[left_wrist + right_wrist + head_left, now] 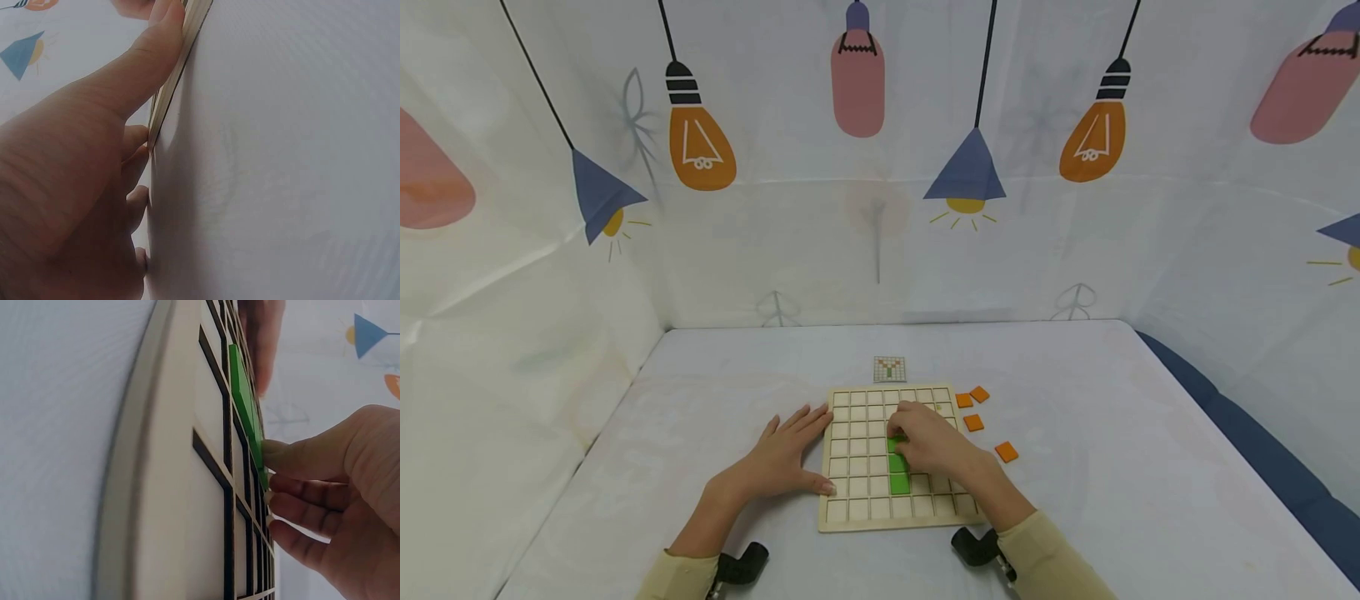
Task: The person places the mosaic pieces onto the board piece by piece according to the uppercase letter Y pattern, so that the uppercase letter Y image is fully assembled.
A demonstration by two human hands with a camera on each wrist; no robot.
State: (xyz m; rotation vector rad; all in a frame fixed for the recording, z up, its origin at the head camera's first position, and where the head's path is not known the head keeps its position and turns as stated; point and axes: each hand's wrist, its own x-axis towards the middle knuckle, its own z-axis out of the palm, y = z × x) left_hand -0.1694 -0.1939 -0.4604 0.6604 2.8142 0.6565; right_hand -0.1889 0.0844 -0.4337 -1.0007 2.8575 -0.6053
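A wooden grid board [857,527] with square cells lies on the white table. My left hand [782,458] rests at its left edge with the fingers spread; in the left wrist view the thumb [153,53] lies along the board's rim. Green square tiles [898,483] stand in one column near the board's middle. At the upper end of that column my right hand [928,437] bends over the board, thumb and curled fingers at a green tile [262,476]. The right wrist view has the thumb touching the green; the fingertips are partly hidden.
Several loose orange tiles [1006,452] lie just right of the board. A small card with a printed grid pattern [890,369] lies beyond its far edge. White cloth [880,250] with lamp drawings hangs behind the table. Dark blue padding [1247,433] shows at the right.
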